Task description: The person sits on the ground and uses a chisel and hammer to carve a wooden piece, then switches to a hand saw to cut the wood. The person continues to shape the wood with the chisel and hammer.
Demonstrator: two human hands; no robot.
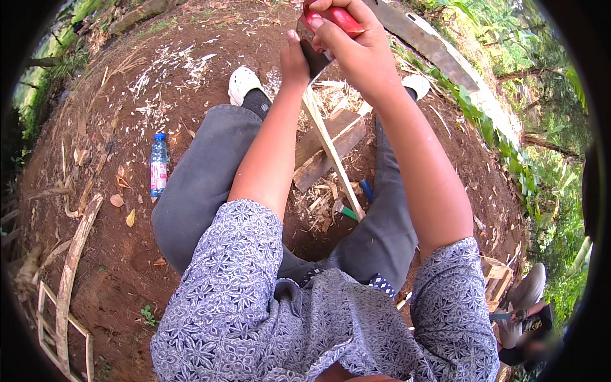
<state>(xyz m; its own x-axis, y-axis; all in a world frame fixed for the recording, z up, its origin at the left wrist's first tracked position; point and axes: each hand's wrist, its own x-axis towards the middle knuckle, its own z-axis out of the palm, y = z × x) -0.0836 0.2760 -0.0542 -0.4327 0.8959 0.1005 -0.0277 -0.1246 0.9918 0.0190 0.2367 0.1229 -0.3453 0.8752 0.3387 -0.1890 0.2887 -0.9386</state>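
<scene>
At the top of the view, my right hand (356,54) is closed around the red handle (344,22) of a tool with a dark, flat metal blade (314,60). No teeth show on the blade, so its exact kind is unclear. My left hand (293,62) is right beside the blade with its thumb up; its fingers are hidden. A long pale wooden strip (332,153) slants from below the hands down between my legs. Under it, rough wooden blocks (347,134) lie among shavings. Near its lower end are a green-handled tool (347,212) and a blue cylinder (366,190).
A blue-capped plastic bottle (159,167) stands left of my knee. Wood branches (73,274) and a thin wooden frame (83,331) lie lower left. A long grey board (426,41) is at upper right. Another person (528,318) is at lower right, by a wooden crate (496,277).
</scene>
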